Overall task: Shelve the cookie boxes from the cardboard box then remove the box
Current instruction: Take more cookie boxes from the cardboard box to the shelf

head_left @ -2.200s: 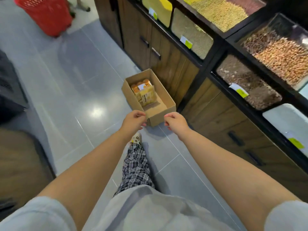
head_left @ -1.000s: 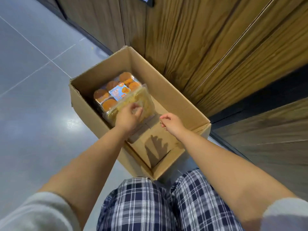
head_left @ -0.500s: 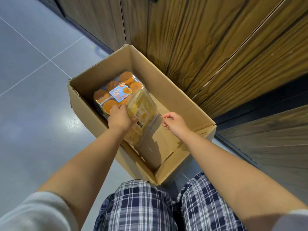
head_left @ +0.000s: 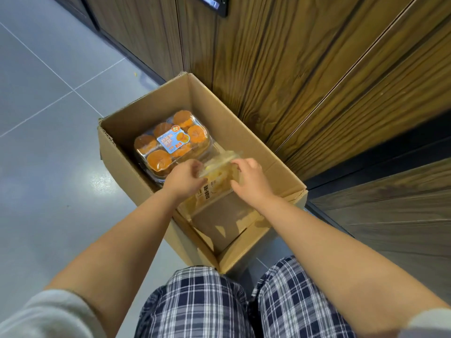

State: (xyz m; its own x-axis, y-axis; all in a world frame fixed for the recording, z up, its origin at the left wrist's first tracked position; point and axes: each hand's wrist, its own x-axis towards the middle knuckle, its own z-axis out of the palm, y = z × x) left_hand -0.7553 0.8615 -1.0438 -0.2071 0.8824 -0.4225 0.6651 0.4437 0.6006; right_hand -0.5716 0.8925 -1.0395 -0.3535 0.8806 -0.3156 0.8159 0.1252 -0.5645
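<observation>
Left hand (head_left: 183,178) and right hand (head_left: 251,180) both clamped on clear cookie pack (head_left: 219,175), one at each end, pack tilted up on edge inside cardboard box (head_left: 249,140). Second cookie pack (head_left: 170,142), blue label, lay flat at box's far end. Box on grey floor (head_left: 48,142), against wooden cabinet (head_left: 305,69).

I see even, bright light, a glare spot on the floor (head_left: 101,178) at left, motion-blurred hands, and bowed edges.
</observation>
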